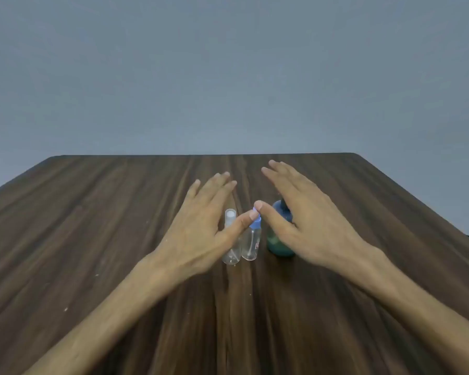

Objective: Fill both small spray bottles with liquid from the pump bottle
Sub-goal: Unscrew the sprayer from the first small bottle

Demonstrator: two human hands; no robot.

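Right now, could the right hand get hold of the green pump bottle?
Probably yes. The right hand hovers open directly over the green pump bottle, fingers spread, holding nothing. The two small spray bottles stand to its left, so nothing blocks a downward grasp.

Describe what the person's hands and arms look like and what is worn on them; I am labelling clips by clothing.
Both the left hand and the right hand are bare: no gloves, rings, watch or bracelets show. Both forearms are uncovered down to the bottom edge of the picture, so no sleeve is in view. The fingernails are short and unpainted.
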